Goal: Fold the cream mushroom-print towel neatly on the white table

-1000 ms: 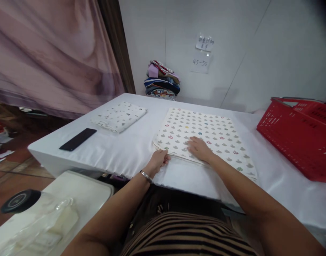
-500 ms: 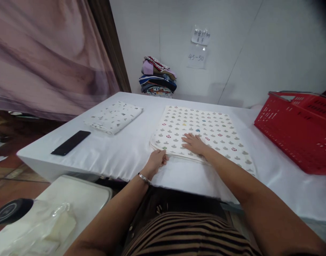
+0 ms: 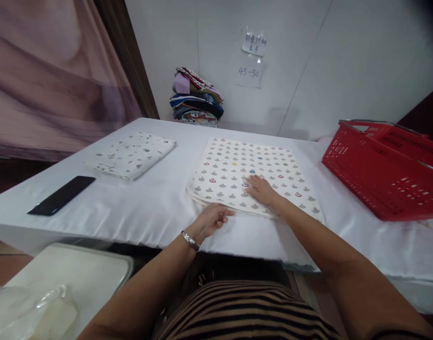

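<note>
A folded white cloth (image 3: 244, 158) with grey motifs and a few red, blue, green and yellow ones lies flat in front of me. My right hand (image 3: 262, 190) rests palm down on its near half, fingers spread. At the cloth's near edge is my left hand (image 3: 213, 221), a bracelet on its wrist. Its fingers are loosely bent and slightly apart, beside the edge, with no fabric visibly pinched. Layers show along the near left corner, which curves slightly. Farther left lies a second folded white cloth (image 3: 136, 153) with small dark prints.
A black phone (image 3: 62, 194) lies on the white-covered table (image 3: 156, 203) at left. A red basket (image 3: 382, 174) stands at right. Stacked folded fabrics (image 3: 197, 99) sit by the wall beyond the table. Below left, a plastic bag (image 3: 42, 309) rests on a white surface (image 3: 81, 269).
My left hand has left the cloth's near left corner and shifted right along the near edge, its pinch loosened. My right hand stays flat on the cloth. The view has turned slightly right.
</note>
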{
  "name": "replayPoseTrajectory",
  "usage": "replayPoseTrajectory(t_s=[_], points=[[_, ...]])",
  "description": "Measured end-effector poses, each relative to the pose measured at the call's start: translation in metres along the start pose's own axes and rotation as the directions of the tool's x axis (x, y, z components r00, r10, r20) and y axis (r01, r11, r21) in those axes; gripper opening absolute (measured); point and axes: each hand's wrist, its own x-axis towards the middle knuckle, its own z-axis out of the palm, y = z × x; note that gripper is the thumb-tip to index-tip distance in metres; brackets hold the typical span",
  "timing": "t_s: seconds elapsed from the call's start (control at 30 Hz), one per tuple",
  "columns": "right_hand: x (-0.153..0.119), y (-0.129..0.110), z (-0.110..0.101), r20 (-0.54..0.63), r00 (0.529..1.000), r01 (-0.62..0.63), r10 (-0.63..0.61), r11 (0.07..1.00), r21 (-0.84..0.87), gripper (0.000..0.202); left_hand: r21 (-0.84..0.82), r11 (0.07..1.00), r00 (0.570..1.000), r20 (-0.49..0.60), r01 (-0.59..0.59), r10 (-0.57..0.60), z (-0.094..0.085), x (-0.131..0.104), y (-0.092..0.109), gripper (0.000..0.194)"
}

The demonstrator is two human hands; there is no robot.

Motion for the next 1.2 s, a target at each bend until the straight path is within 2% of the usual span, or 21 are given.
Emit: replayPoseTrajectory(t_s=[0.13,0.27,0.47,0.63,0.87,1.03,1.2], points=[[0.004,0.002,0.007,-0.013,1.000,0.019,-0.019,1.000,0.009,0.060,-0.003,0.999,0.998,0.026,0.049,-0.049,0.016,0.005,-0.005,0.008],[0.005,0.000,0.011,-0.027,0.999,0.035,-0.036,0.999,-0.009,0.056,-0.033,0.999,1.000,0.008,0.006,-0.005,0.027,0.009,-0.011,0.010],[0.004,-0.003,0.009,-0.022,0.997,0.067,-0.068,0.996,-0.054,0.052,-0.047,0.998,0.998,-0.054,-0.039,0.037,0.033,0.008,-0.013,0.014],[0.010,-0.005,0.004,-0.027,0.996,0.082,-0.084,0.994,-0.078,0.057,-0.026,0.998,0.995,-0.093,-0.051,0.049,0.038,0.004,-0.012,0.014],[0.019,0.001,0.006,0.046,0.997,0.068,-0.065,0.994,-0.086,0.060,-0.026,0.999,0.990,-0.136,-0.029,0.025,0.038,0.001,-0.014,0.010],[0.025,-0.005,0.001,0.006,0.993,0.116,-0.116,0.987,-0.115,0.060,-0.031,1.000,0.990,-0.139,0.003,-0.007,0.034,0.004,-0.015,0.012],[0.031,-0.006,0.004,0.081,0.988,0.136,-0.129,0.987,-0.090,0.063,-0.072,0.997,0.992,-0.116,0.038,-0.046,0.030,0.012,-0.017,0.019]])
